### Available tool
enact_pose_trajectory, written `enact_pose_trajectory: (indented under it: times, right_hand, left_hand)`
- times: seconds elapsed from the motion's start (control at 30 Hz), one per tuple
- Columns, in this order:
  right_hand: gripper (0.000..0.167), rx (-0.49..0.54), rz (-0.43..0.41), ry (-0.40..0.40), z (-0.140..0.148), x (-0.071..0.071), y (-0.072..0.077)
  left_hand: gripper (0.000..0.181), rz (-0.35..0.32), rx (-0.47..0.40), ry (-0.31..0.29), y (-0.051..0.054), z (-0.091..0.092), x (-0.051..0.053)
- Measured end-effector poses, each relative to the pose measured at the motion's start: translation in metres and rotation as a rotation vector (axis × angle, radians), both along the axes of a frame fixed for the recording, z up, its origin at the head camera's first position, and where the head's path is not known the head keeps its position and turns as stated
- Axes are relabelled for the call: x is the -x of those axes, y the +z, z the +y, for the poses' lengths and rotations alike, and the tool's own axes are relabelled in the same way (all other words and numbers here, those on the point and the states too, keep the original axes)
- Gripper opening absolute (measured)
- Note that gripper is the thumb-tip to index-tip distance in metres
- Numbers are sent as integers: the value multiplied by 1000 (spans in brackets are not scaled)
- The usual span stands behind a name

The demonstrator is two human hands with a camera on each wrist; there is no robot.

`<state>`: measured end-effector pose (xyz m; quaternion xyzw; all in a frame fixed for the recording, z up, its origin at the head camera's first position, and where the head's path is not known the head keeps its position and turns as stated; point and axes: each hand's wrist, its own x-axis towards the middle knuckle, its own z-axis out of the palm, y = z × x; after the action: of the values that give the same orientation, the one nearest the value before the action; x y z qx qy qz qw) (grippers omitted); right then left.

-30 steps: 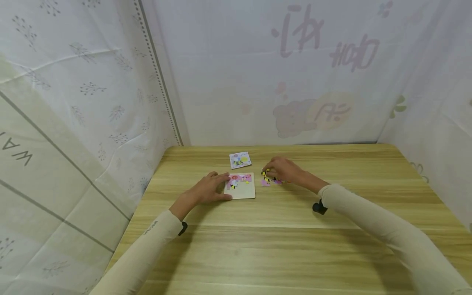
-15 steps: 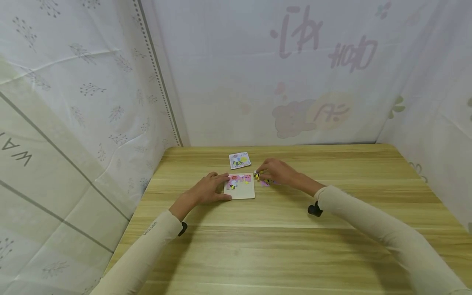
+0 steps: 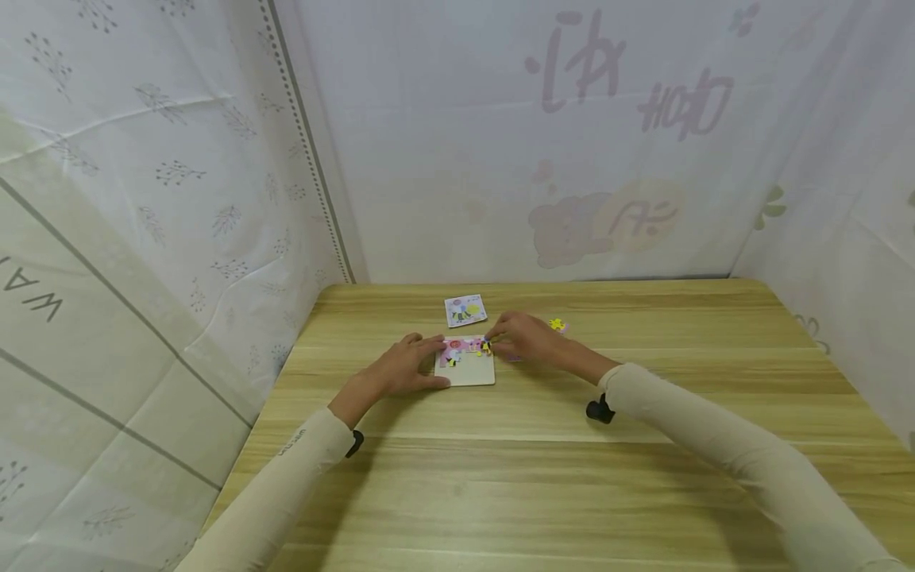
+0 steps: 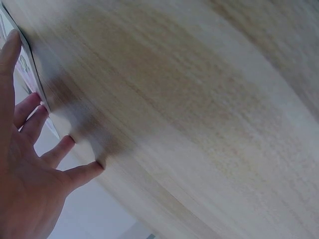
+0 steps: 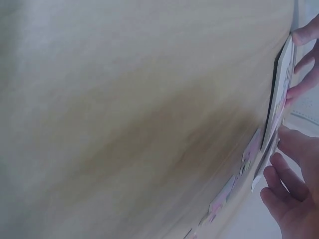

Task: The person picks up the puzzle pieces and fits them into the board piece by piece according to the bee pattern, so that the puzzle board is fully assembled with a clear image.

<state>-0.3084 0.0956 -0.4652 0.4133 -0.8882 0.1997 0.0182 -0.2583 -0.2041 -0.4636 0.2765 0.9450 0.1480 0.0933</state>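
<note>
A square puzzle board (image 3: 473, 373) lies on the wooden table, with pink picture pieces along its top and upper left. My left hand (image 3: 406, 367) rests at the board's left side, fingers spread, thumb by the lower corner and fingertips on the upper corner. At the upper right of the board, my right hand (image 3: 527, 338) pinches a black-and-yellow puzzle piece (image 3: 487, 347) between thumb and fingers. In the right wrist view the right fingertips touch the board's near end; the pinched piece is mostly hidden there.
Behind the board lies a small picture card (image 3: 465, 311) with a bee on it. Loose puzzle pieces (image 5: 222, 197) lie right of the board, partly under my right hand; a yellow one (image 3: 557, 325) shows beyond it. Curtains with prints hang around the table (image 3: 457, 492).
My right hand has moved left from the loose pieces to the board's upper right, bringing the puzzle piece with it. The left hand and the board stay in place.
</note>
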Motion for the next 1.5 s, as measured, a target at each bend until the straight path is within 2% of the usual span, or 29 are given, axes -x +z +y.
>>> enact_pose_trajectory:
  times: [0.5, 0.93, 1.2, 1.5]
  right_hand:
    - [22, -25, -34, 44, -23, -6, -6]
    - [23, -63, -28, 58, -37, -11, -8]
    - [19, -64, -8, 94, -42, -11, -8]
    - [19, -117, -26, 76, -47, -11, -4]
  left_hand:
    - [84, 7, 8, -2, -1, -1, -1]
    - [84, 17, 5, -9, -2, -3, -1]
    - [84, 15, -3, -12, 0, -2, -2]
    - [84, 10, -7, -11, 2, -1, -2]
